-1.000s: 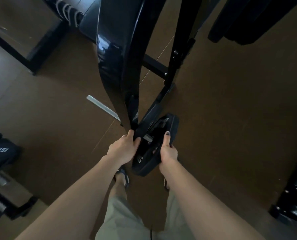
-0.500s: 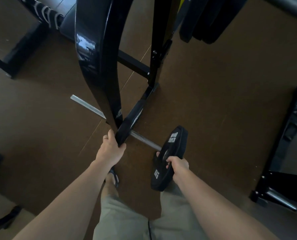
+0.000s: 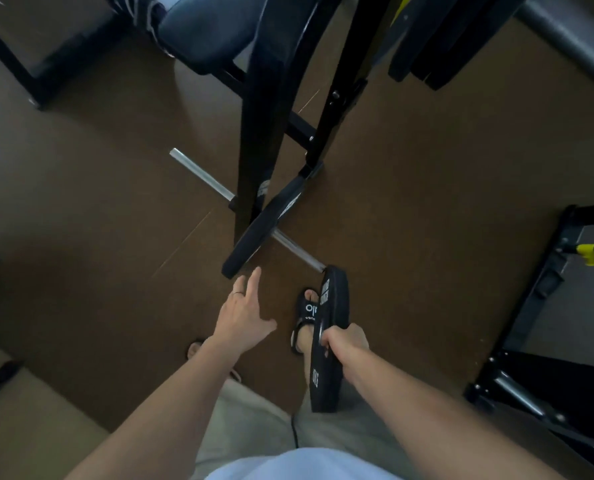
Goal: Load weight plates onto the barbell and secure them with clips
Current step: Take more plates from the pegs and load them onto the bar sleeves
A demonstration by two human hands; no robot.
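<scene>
A steel barbell (image 3: 202, 174) lies across the brown floor with a black plate (image 3: 264, 223) standing on its sleeve. My right hand (image 3: 345, 339) grips a black 10 kg weight plate (image 3: 330, 341) on edge, its upper rim at the tip of the bar's near sleeve (image 3: 297, 249). My left hand (image 3: 243, 313) hovers with fingers spread just below the mounted plate, touching nothing. No clip is visible.
A tall black plate and rack upright (image 3: 264, 98) rise over the bar. A padded bench (image 3: 205, 26) sits at the top, a black frame (image 3: 544, 306) at right. My sandalled foot (image 3: 306, 313) is beside the held plate.
My left hand has let go of the mounted plate's edge and pulled back, fingers spread. My right hand has carried the 10 kg plate off towards the sleeve's end.
</scene>
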